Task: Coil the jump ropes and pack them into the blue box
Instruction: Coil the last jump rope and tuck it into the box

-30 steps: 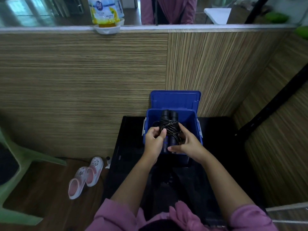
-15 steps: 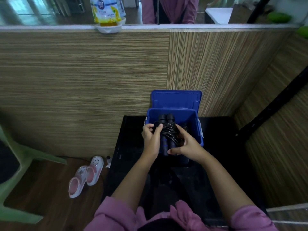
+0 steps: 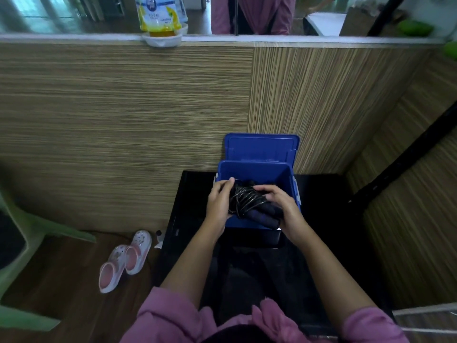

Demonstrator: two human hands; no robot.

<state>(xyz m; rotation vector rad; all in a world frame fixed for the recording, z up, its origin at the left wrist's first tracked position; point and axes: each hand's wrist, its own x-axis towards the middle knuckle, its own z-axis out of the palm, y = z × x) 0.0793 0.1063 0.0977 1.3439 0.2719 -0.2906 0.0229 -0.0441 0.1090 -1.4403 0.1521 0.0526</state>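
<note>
Hands first: your left hand (image 3: 218, 203) is curled around the left side of the coiled jump rope (image 3: 243, 200), fingers wrapped over the top of the loops, and your right hand (image 3: 284, 206) is cupped over the right side with the fingertips hooked onto the cord. So both are gripping the same bundle, one on each side. The rope is a black tangle of loops with its dark handles (image 3: 263, 216) sticking out toward you, lying at a slant under your right palm. The whole bundle sits at the mouth of the blue box (image 3: 257, 170), partly down inside it and over the near wall; can't tell if it's touching the bottom, since your hands cover most of it. The box's lid (image 3: 262, 148) stands upright just behind it, leaning on the wood-grain wall panel. The box itself rests on a glossy black table (image 3: 193, 194) pushed up to that wall. Off to the left on the floor there's a pair of pink and white clogs (image 3: 126, 259), and a green plastic chair (image 3: 27, 233) at the far left edge. Up on the ledge sits a yellow and white pouch (image 3: 159, 17) in a small white dish.
</note>
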